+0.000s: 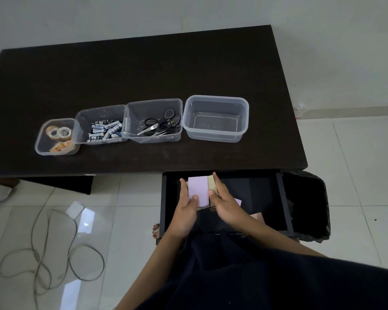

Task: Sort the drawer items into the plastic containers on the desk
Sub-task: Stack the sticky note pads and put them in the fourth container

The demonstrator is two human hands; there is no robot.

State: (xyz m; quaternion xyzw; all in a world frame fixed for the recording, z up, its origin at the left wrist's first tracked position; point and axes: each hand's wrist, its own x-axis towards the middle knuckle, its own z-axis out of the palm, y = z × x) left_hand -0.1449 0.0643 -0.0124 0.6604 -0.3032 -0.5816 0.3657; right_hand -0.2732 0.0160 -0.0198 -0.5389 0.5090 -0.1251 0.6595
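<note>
- My desk [144, 70] carries four plastic containers; three hold tape, batteries and scissors, while the rightmost container [215, 118] sits empty.
- Below its edge, the open drawer [255, 191] holds the last paper pads.
- My left hand [185, 209] and right hand [225, 203] grasp the pad stack [197, 186] between them; I judge lifting it to that container comes next.

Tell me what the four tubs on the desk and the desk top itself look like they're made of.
The four clear tubs, such as the empty rounded tub, look like thin glossy plastic: contents and the desk show through their walls. The dark brown desk top looks like matte laminated board, flat with a sharp square edge, though solid wood cannot be ruled out.
</note>
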